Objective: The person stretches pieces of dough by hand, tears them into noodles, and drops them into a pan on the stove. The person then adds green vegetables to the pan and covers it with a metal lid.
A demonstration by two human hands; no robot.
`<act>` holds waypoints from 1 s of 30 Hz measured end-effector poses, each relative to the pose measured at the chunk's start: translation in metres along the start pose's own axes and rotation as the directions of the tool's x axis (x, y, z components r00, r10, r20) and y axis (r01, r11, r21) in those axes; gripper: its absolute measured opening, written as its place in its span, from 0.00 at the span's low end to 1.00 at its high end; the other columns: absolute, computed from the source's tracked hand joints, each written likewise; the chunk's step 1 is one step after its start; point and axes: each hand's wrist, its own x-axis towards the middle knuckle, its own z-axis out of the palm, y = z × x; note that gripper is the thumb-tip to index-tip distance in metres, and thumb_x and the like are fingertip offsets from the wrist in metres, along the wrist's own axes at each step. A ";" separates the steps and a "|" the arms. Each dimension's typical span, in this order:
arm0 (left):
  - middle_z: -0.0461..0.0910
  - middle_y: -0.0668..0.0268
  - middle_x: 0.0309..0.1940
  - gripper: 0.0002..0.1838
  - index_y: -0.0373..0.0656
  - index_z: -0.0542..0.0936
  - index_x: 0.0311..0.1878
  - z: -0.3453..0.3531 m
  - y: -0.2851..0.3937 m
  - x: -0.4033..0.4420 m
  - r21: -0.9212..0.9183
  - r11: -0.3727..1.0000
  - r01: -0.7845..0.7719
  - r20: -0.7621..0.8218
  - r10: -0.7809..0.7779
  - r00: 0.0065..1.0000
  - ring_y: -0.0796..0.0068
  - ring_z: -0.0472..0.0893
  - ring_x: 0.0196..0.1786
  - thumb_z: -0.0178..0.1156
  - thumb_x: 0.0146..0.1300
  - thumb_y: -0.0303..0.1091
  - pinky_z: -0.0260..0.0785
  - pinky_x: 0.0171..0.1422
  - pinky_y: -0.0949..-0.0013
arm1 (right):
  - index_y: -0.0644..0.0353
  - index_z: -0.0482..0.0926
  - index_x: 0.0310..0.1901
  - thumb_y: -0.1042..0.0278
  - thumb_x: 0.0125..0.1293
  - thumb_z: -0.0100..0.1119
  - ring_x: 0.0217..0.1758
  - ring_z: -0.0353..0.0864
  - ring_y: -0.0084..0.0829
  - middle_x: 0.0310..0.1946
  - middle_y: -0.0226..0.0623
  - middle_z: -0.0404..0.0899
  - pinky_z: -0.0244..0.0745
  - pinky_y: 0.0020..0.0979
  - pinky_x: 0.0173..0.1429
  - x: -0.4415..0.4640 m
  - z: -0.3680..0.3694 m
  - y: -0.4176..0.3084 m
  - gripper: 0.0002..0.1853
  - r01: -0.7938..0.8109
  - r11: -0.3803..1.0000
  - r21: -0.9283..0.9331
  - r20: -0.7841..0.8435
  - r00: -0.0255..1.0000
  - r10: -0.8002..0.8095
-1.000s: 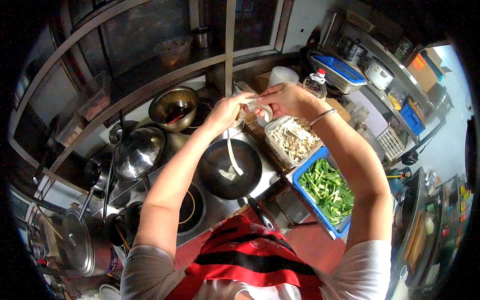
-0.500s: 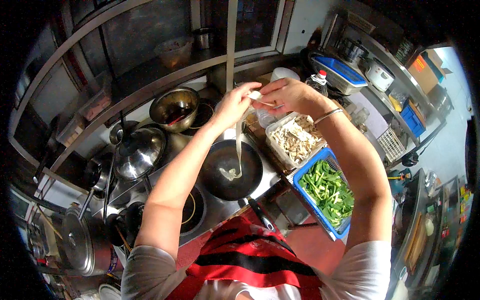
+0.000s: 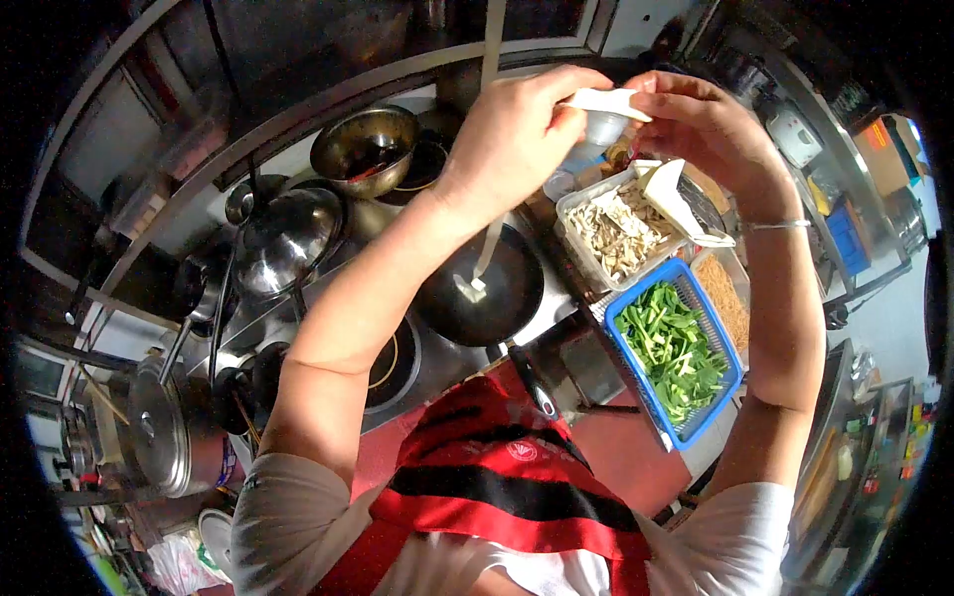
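Both my hands are raised beyond the pan, pinching a thin white strip (image 3: 608, 101) between them. My left hand (image 3: 522, 129) has its thumb and fingers closed on the near end. My right hand (image 3: 701, 124) grips the other end with its fingertips. Whether the strip is paper, plastic or something else, I cannot tell. Just below it shows part of a clear bowl (image 3: 604, 127). A black frying pan (image 3: 497, 313) lies lower, with a pale patch in it that may be a reflection.
A plastic tub (image 3: 568, 214) of sliced mushrooms stands right of the pan, beside a folded white piece (image 3: 674, 204). Nearer is a blue basket (image 3: 646, 392) of cut greens, with thin brown noodles (image 3: 723, 298) alongside. Left are a domed lid (image 3: 290, 238) and a metal bowl (image 3: 333, 154).
Both hands have moved up and to the right in view, and farther apart. The white strip between them now shows longer. More of the tub and the noodles is visible.
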 end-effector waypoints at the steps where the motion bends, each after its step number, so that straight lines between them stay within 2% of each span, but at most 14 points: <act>1: 0.78 0.69 0.25 0.14 0.42 0.77 0.52 0.001 0.006 -0.002 -0.036 0.999 0.030 0.021 -0.029 0.999 0.85 0.76 0.30 0.51 0.65 0.30 0.70 0.36 0.77 | 0.59 0.78 0.42 0.65 0.64 0.58 0.35 0.77 0.18 0.33 0.26 0.79 0.74 0.20 0.42 -0.003 -0.003 -0.002 0.09 0.004 0.998 -0.055 -0.011 1.000 -0.004; 2: 0.78 0.69 0.26 0.14 0.41 0.77 0.53 0.004 0.009 -0.001 -0.073 0.996 0.056 0.044 -0.053 0.998 0.85 0.76 0.31 0.51 0.65 0.29 0.70 0.36 0.77 | 0.58 0.80 0.41 0.64 0.63 0.59 0.32 0.76 0.17 0.31 0.24 0.79 0.73 0.19 0.40 -0.006 -0.005 -0.003 0.09 0.010 0.994 -0.112 -0.024 1.000 -0.012; 4: 0.79 0.69 0.32 0.18 0.35 0.73 0.56 0.018 -0.002 -0.002 -0.288 0.951 0.109 0.149 -0.068 0.986 0.84 0.77 0.35 0.55 0.63 0.27 0.70 0.39 0.77 | 0.57 0.80 0.41 0.65 0.62 0.60 0.32 0.76 0.16 0.32 0.24 0.79 0.72 0.19 0.40 -0.012 -0.010 -0.005 0.09 0.026 0.982 -0.190 -0.070 0.997 -0.040; 6: 0.79 0.68 0.32 0.20 0.35 0.71 0.57 0.023 0.001 -0.009 -0.388 0.898 0.207 0.228 -0.124 0.966 0.84 0.76 0.34 0.58 0.63 0.28 0.70 0.38 0.78 | 0.56 0.80 0.41 0.65 0.63 0.59 0.33 0.76 0.15 0.33 0.24 0.80 0.73 0.20 0.40 -0.019 -0.013 -0.008 0.08 0.050 0.967 -0.249 -0.046 0.997 -0.063; 7: 0.79 0.68 0.32 0.21 0.35 0.70 0.58 0.021 0.008 -0.010 -0.461 0.813 0.356 0.335 -0.211 0.918 0.84 0.76 0.33 0.59 0.63 0.29 0.70 0.37 0.78 | 0.57 0.80 0.41 0.67 0.63 0.58 0.35 0.76 0.15 0.33 0.24 0.79 0.71 0.20 0.42 -0.023 -0.013 -0.010 0.07 0.052 0.957 -0.286 -0.051 0.996 -0.069; 10: 0.78 0.68 0.31 0.17 0.35 0.72 0.56 0.026 -0.002 -0.017 -0.638 0.632 0.440 0.401 -0.215 0.891 0.81 0.78 0.31 0.56 0.65 0.30 0.71 0.36 0.77 | 0.60 0.80 0.41 0.68 0.64 0.59 0.37 0.74 0.15 0.33 0.24 0.78 0.69 0.19 0.44 -0.028 -0.017 -0.012 0.08 0.087 0.896 -0.435 -0.006 0.995 -0.099; 11: 0.79 0.67 0.30 0.14 0.35 0.74 0.52 0.025 -0.002 -0.020 -0.677 0.558 0.479 0.416 -0.246 0.875 0.79 0.79 0.32 0.54 0.67 0.32 0.72 0.39 0.77 | 0.60 0.80 0.41 0.69 0.63 0.59 0.38 0.75 0.15 0.33 0.24 0.79 0.70 0.19 0.45 -0.028 -0.017 -0.011 0.07 0.107 0.883 -0.457 0.009 0.993 -0.116; 15: 0.79 0.67 0.27 0.10 0.36 0.77 0.42 0.020 -0.009 -0.029 -0.652 0.588 0.478 0.373 -0.301 0.878 0.78 0.79 0.32 0.55 0.67 0.33 0.73 0.41 0.73 | 0.61 0.80 0.40 0.72 0.61 0.61 0.40 0.77 0.17 0.34 0.26 0.80 0.72 0.20 0.47 -0.018 -0.014 -0.005 0.07 0.104 0.857 -0.505 -0.014 0.992 -0.129; 18: 0.79 0.67 0.27 0.09 0.36 0.77 0.42 0.013 -0.018 -0.042 -0.624 0.589 0.513 0.364 -0.362 0.858 0.77 0.79 0.31 0.54 0.67 0.32 0.73 0.41 0.73 | 0.60 0.80 0.39 0.73 0.60 0.63 0.39 0.78 0.18 0.33 0.28 0.80 0.74 0.21 0.46 -0.005 -0.013 0.005 0.06 0.062 0.883 -0.464 -0.074 0.991 -0.109; 19: 0.79 0.66 0.27 0.08 0.36 0.77 0.41 0.011 -0.024 -0.047 -0.607 0.606 0.515 0.356 -0.372 0.857 0.77 0.79 0.31 0.54 0.67 0.31 0.72 0.41 0.73 | 0.60 0.80 0.37 0.73 0.59 0.64 0.35 0.79 0.18 0.31 0.28 0.80 0.74 0.21 0.42 -0.002 -0.011 0.007 0.06 0.086 0.902 -0.423 -0.062 0.990 -0.123; 23: 0.79 0.66 0.28 0.08 0.35 0.77 0.41 0.003 -0.047 -0.064 -0.592 0.584 0.555 0.337 -0.446 0.829 0.77 0.78 0.31 0.55 0.66 0.30 0.72 0.42 0.73 | 0.60 0.80 0.35 0.73 0.58 0.65 0.32 0.77 0.16 0.28 0.27 0.80 0.73 0.20 0.38 0.011 -0.004 0.016 0.04 0.156 0.909 -0.386 -0.011 0.985 -0.173; 26: 0.79 0.65 0.28 0.08 0.34 0.78 0.41 -0.003 -0.058 -0.074 -0.558 0.611 0.561 0.316 -0.469 0.825 0.77 0.78 0.30 0.56 0.66 0.30 0.72 0.41 0.73 | 0.61 0.80 0.35 0.73 0.58 0.63 0.32 0.78 0.17 0.28 0.28 0.80 0.73 0.20 0.39 0.018 0.003 0.015 0.04 0.136 0.896 -0.423 -0.027 0.986 -0.163; 29: 0.79 0.65 0.28 0.09 0.33 0.79 0.40 -0.008 -0.064 -0.081 -0.532 0.625 0.571 0.276 -0.510 0.815 0.79 0.77 0.29 0.56 0.66 0.31 0.71 0.39 0.75 | 0.61 0.80 0.35 0.73 0.59 0.63 0.32 0.78 0.18 0.29 0.28 0.81 0.72 0.20 0.40 0.025 0.007 0.018 0.04 0.183 0.809 -0.558 -0.063 0.963 -0.261; 30: 0.79 0.65 0.27 0.09 0.33 0.79 0.40 -0.009 -0.065 -0.082 -0.525 0.620 0.583 0.269 -0.529 0.805 0.79 0.77 0.29 0.56 0.66 0.31 0.70 0.38 0.76 | 0.61 0.80 0.35 0.73 0.58 0.63 0.33 0.78 0.18 0.29 0.28 0.81 0.72 0.20 0.40 0.027 0.006 0.021 0.04 0.203 0.810 -0.550 -0.059 0.958 -0.280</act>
